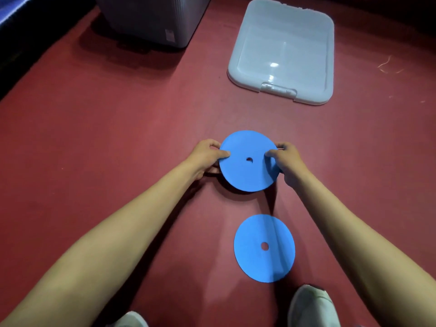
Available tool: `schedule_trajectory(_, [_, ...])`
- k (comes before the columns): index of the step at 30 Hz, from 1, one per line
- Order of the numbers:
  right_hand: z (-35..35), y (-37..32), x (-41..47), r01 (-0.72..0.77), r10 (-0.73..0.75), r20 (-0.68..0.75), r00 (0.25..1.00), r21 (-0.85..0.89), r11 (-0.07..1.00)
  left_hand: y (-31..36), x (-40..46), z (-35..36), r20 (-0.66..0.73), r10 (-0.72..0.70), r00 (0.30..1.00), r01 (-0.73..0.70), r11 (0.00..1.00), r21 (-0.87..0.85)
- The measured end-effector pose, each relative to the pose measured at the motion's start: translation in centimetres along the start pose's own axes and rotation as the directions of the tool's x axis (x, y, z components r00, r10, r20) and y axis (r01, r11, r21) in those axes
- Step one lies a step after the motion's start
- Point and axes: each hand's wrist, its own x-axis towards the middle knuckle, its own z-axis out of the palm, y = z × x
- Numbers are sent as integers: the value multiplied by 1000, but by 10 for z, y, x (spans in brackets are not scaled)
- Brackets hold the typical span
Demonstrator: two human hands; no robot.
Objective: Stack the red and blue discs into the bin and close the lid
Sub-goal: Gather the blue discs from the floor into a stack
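Fingers of the left hand (207, 154) and right hand (286, 159) pinch opposite edges of a blue disc (247, 161), lifted off the floor (118, 138). Between the forearms, nearer the person than the fingers, lies another disc (264, 247). Beyond the fingers wait the bin (153, 20) and lid (282, 53). Next, I judge, comes carrying it to the bin.

So the blue round foam disc with a centre hole (247, 161) sits about dead centre of the red floor (118, 138), left hand (207, 159) on its 9 o'clock edge and right hand (286, 161) on its 3 o'clock edge. It might be on top of a stack, can't really tell. A second blue flat disc (264, 248) lies at 6 o'clock from it, apart. The pale translucent plastic lid (283, 50) is at 1 o'clock, well off. The grey ribbed plastic bin (153, 17) stands at 11 o'clock, left of the lid. Two white shoes (311, 305) at 6 o'clock, nearest.
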Motion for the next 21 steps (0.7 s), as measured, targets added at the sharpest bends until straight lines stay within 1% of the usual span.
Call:
schedule_trajectory(3, [-11,13,-8,-34,34,2,999,-30,999,-4,-5,8,46,-8,999,6,999,46])
schedule_trajectory(10, [-24,32,-28,-59,59,0,998,-71,996,-24,-19,24,85,-1,996,-11,989,150])
schedule_trajectory(13, [-32,37,-40,-92,92,8,996,-75,993,-35,-29,33,69,25,997,-35,986,161])
schedule_trajectory(16, [-43,45,-53,-128,135,55,989,-108,986,-47,-40,43,48,35,998,-42,985,168])
schedule_trajectory(19, [-52,55,-66,-193,208,89,974,-157,969,-60,-54,52,32,22,999,-27,985,172])
schedule_trajectory(21, [-56,62,-76,-216,232,98,968,-151,965,-67,-65,57,20,17,1000,-21,983,185])
